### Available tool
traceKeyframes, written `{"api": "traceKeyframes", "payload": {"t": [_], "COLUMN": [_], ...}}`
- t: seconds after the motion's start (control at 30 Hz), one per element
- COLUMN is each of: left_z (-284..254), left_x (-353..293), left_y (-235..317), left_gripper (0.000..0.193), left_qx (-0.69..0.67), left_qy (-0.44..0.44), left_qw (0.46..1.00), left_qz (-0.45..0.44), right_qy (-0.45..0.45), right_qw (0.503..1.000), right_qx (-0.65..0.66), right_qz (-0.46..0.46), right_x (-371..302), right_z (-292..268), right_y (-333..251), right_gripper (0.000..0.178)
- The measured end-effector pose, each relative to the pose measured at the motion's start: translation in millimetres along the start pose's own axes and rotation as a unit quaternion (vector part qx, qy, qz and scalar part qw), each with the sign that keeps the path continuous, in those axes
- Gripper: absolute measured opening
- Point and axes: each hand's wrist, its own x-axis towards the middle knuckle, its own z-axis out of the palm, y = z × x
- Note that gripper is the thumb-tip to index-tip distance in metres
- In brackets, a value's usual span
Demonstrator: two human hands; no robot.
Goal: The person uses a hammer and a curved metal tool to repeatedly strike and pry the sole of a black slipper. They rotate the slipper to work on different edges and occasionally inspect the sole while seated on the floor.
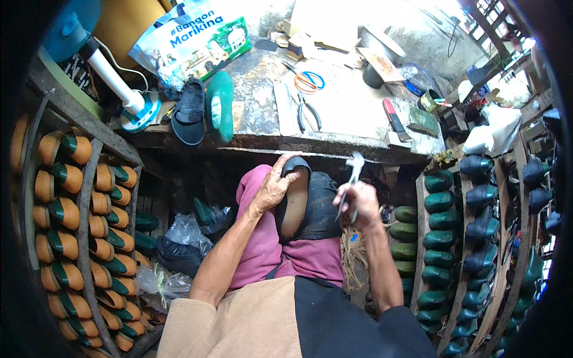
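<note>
Both forearms are coming up from the lower edge; left hand (276, 186) is gripping a black shoe upper on a tan last (304, 206) resting on the lap, fingers (285, 162) curled over its top. Right hand (358, 203) is clenching metal lasting pliers (354, 173) just beside it. Upper is looking dark, matte, leathery. Stone-grey worktop (352, 113) is sitting beyond, carrying scissors (308, 80)

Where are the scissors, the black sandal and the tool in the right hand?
Scissors (308, 80): head view, on the orange and blue handles.
Black sandal (190, 111): head view, on the straps at mid-length.
Tool (353, 169): head view, on the metal head above the right hand (358, 206).
</note>
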Motion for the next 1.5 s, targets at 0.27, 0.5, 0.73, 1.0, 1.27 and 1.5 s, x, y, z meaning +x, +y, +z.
{"api": "traceKeyframes", "payload": {"t": [0.27,0.5,0.73,1.0,1.27,1.5], "left_z": [6.7,8.9,6.1,11.9,12.7,16.5], "left_x": [-4.0,-21.0,-19.6,-13.7,-4.5,-11.2], "left_y": [14.4,32.6,35.5,31.4,16.8,24.6], "left_gripper": [0.058,0.075,0.074,0.062,0.063,0.071], "left_qx": [0.014,0.044,0.072,0.106,0.096,0.094], "left_qy": [-0.042,-0.041,-0.046,-0.01,0.016,0.01], "left_qw": [0.999,0.998,0.995,0.993,0.994,0.994], "left_qz": [-0.002,0.016,0.042,0.048,0.055,0.06], "right_qy": [-0.023,0.004,0.045,0.085,0.13,0.133], "right_qw": [0.976,0.948,0.915,0.893,0.879,0.892], "right_qx": [-0.212,-0.309,-0.367,-0.388,-0.362,-0.332], "right_qz": [-0.039,-0.069,-0.161,-0.212,-0.282,-0.278], "right_x": [-97.9,-83.3,-79.2,-66.2,-43.2,-45.8], "right_z": [81.1,95.4,106.7,108.1,117.5,121.5], "right_y": [0.9,1.9,-4.8,6.1,45.2,53.6], "right_gripper": [0.026,0.022,0.025,0.035,0.03,0.031]}}
